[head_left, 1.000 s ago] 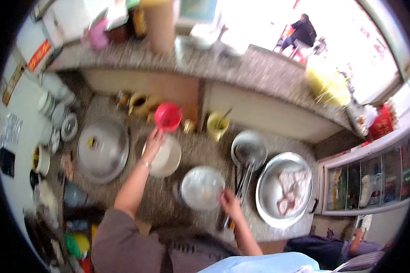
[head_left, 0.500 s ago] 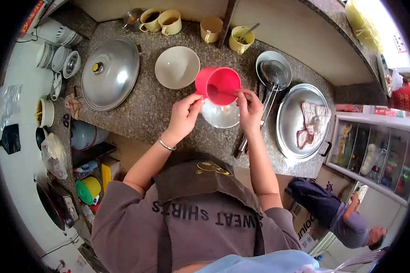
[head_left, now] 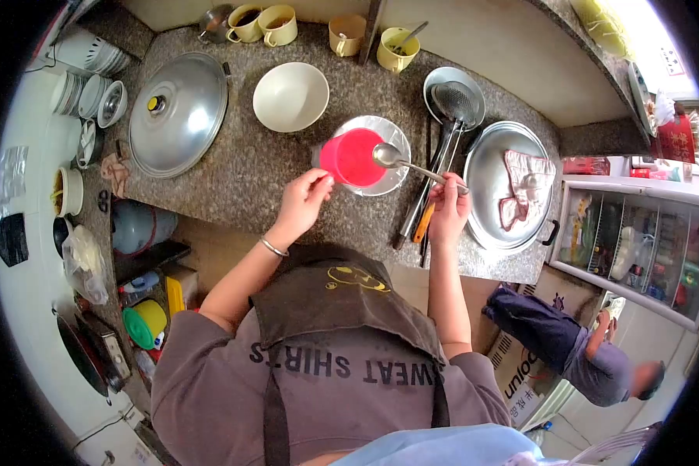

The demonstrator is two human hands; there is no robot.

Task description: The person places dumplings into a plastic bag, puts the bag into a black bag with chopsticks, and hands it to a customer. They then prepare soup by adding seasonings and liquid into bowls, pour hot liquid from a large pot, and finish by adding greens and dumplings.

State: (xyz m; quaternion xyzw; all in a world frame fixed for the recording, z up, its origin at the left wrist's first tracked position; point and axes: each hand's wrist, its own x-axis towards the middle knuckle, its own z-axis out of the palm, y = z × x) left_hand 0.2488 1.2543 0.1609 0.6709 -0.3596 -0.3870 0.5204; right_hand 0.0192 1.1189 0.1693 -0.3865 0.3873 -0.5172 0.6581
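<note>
My left hand (head_left: 307,200) pinches the near left side of a red plastic cup (head_left: 359,157), whose opening faces up. The cup is over a bowl lined with clear plastic (head_left: 388,132) and hides much of it. In my right hand (head_left: 449,206) is the handle of a metal spoon (head_left: 388,155), its round end at the cup's right rim. A bare white bowl (head_left: 291,97) stands behind and to the left of the cup. What the cup contains, if anything, I cannot make out.
Left is a large metal lid (head_left: 179,115). Strainers (head_left: 457,101) and an oval metal lid with a cloth (head_left: 481,179) are at the right. Several cups (head_left: 279,25) line the back. Another person (head_left: 598,365) is at the lower right, near a glass-door fridge (head_left: 637,248).
My right hand has moved right and down, and the spoon has come out of the red cup. The view has shifted slightly, and more of the plastic-lined bowl shows.
</note>
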